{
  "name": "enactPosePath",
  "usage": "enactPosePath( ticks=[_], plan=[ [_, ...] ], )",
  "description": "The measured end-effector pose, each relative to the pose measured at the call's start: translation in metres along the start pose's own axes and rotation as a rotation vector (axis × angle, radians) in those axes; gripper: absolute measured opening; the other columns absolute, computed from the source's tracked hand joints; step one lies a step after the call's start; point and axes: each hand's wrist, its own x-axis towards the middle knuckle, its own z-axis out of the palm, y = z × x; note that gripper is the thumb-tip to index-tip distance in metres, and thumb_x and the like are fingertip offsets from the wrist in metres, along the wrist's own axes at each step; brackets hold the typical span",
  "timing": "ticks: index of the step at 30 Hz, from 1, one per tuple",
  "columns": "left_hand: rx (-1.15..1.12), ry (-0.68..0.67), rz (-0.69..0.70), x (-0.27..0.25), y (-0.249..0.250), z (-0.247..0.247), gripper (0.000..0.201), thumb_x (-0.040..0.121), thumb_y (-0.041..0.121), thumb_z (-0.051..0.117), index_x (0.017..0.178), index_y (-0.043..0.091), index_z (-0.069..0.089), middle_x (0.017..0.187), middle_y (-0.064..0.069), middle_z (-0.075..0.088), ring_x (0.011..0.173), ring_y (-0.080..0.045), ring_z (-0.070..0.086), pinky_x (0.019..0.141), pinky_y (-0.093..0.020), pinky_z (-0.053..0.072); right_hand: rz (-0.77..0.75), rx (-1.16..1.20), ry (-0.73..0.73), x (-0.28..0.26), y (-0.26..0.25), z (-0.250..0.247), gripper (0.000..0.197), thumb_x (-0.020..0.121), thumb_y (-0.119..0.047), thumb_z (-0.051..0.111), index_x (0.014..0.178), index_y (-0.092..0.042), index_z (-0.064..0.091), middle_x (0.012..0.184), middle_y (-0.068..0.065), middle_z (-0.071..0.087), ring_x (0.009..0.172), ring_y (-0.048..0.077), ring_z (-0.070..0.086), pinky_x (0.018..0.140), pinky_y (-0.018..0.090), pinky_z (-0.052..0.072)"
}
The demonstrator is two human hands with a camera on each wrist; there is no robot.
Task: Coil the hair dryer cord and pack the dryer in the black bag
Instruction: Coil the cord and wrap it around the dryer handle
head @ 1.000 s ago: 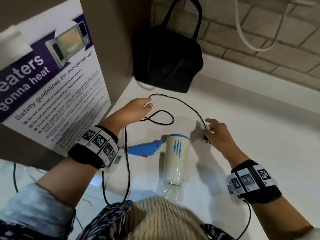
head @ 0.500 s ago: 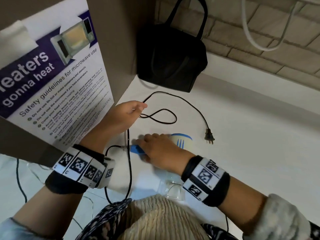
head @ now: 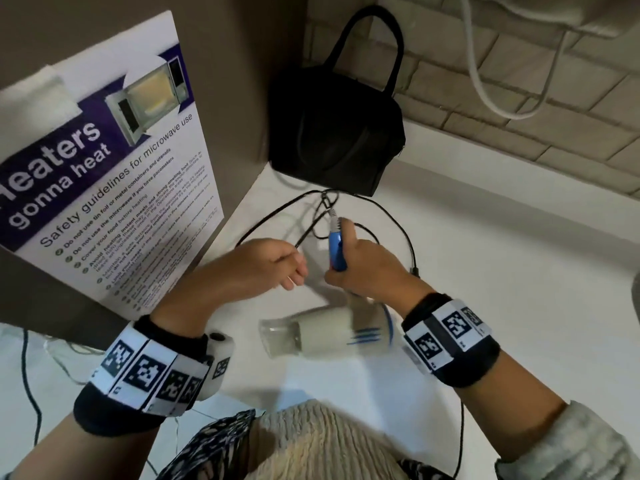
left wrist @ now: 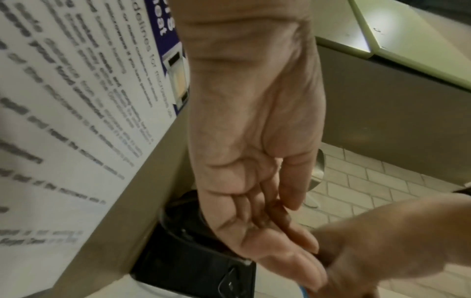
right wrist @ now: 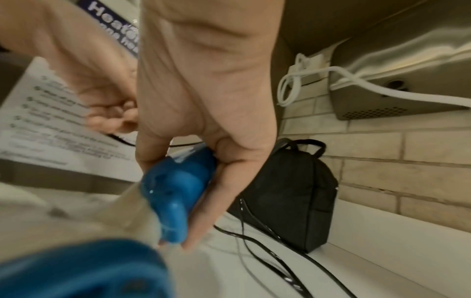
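Two hands work mid-surface: the right hand (head: 363, 261) grips the hair dryer (head: 332, 336) by its blue handle (right wrist: 178, 193), the left hand (head: 266, 263) pinches the black cord (head: 391, 220). Coiling has barely begun; next, loops must be gathered. The black bag (head: 337, 133) stands at twelve o'clock on the white surface (head: 519, 289), against a brick wall (head: 519, 81).

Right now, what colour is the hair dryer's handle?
Blue. The hair dryer's handle, held in the right hand, shows best in the right wrist view.
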Motion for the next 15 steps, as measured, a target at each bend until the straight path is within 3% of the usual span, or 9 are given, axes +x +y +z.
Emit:
enactPosePath(
  ticks=[3, 5, 8, 10, 12, 13, 15],
  plan=[
    [0.037, -0.072, 0.027, 0.004, 0.0, 0.015, 0.026, 0.098, 0.028, 0.046, 0.094, 0.014, 0.067, 0.095, -0.007, 0.072, 0.084, -0.019, 0.067, 0.083, -0.033, 0.052, 0.024, 0.213, 0.098, -0.006, 0.003, -0.006, 0.101, 0.081, -0.035, 0.07, 0.147, -0.021, -0.005, 0.067, -0.002, 0.05, 0.056, 0.014, 0.052, 0.051, 0.024, 0.037],
    [0.102, -0.03, 0.077, 0.009, 0.002, 0.022, 0.038, 0.096, 0.045, 0.044, 0.101, 0.014, 0.066, 0.099, -0.011, 0.07, 0.094, -0.025, 0.066, 0.092, -0.044, 0.051, 0.015, 0.341, 0.167, -0.012, 0.002, -0.009, 0.1, 0.084, -0.028, 0.067, 0.148, -0.022, -0.01, 0.066, 0.001, 0.054, 0.054, 0.015, 0.054, 0.049, 0.022, 0.041],
    [-0.084, -0.048, 0.147, 0.012, 0.017, 0.033, 0.046, 0.096, 0.051, 0.036, 0.107, 0.015, 0.064, 0.1, 0.004, 0.069, 0.101, -0.008, 0.064, 0.099, -0.034, 0.047, -0.005, 0.579, 0.249, -0.02, -0.003, -0.013, 0.09, 0.09, -0.024, 0.058, 0.147, -0.031, -0.011, 0.069, 0.013, 0.06, 0.063, 0.03, 0.065, 0.061, 0.044, 0.058],
    [-0.222, -0.058, 0.215, 0.012, 0.027, 0.038, 0.039, 0.098, 0.046, 0.036, 0.107, 0.018, 0.062, 0.101, 0.009, 0.068, 0.101, -0.001, 0.063, 0.096, -0.025, 0.046, 0.001, 0.627, 0.276, -0.023, -0.004, -0.016, 0.075, 0.094, -0.029, 0.052, 0.148, -0.031, -0.001, 0.069, 0.01, 0.061, 0.067, 0.03, 0.067, 0.066, 0.05, 0.058],
    [-0.267, -0.048, 0.261, 0.013, 0.033, 0.041, 0.031, 0.097, 0.043, 0.039, 0.105, 0.023, 0.061, 0.101, 0.009, 0.069, 0.102, -0.001, 0.063, 0.096, -0.022, 0.046, -0.003, 0.594, 0.309, -0.026, -0.004, -0.024, 0.047, 0.096, -0.036, 0.045, 0.139, -0.027, 0.03, 0.072, 0.005, 0.066, 0.069, 0.026, 0.068, 0.07, 0.05, 0.058],
    [-0.269, -0.038, 0.274, 0.015, 0.033, 0.042, 0.03, 0.095, 0.046, 0.041, 0.101, 0.025, 0.062, 0.099, 0.008, 0.07, 0.1, -0.003, 0.065, 0.096, -0.024, 0.047, -0.004, 0.551, 0.338, -0.028, -0.005, -0.031, 0.034, 0.096, -0.039, 0.042, 0.123, -0.021, 0.049, 0.073, 0.006, 0.069, 0.069, 0.025, 0.069, 0.072, 0.05, 0.057],
    [-0.255, -0.038, 0.293, 0.016, 0.04, 0.042, 0.033, 0.091, 0.05, 0.043, 0.094, 0.024, 0.063, 0.094, 0.005, 0.072, 0.095, -0.01, 0.068, 0.094, -0.028, 0.05, 0.0, 0.397, 0.399, -0.034, -0.005, -0.045, 0.038, 0.095, -0.04, 0.04, 0.083, -0.013, 0.064, 0.067, 0.005, 0.069, 0.066, 0.025, 0.067, 0.071, 0.046, 0.056]
  ],
)
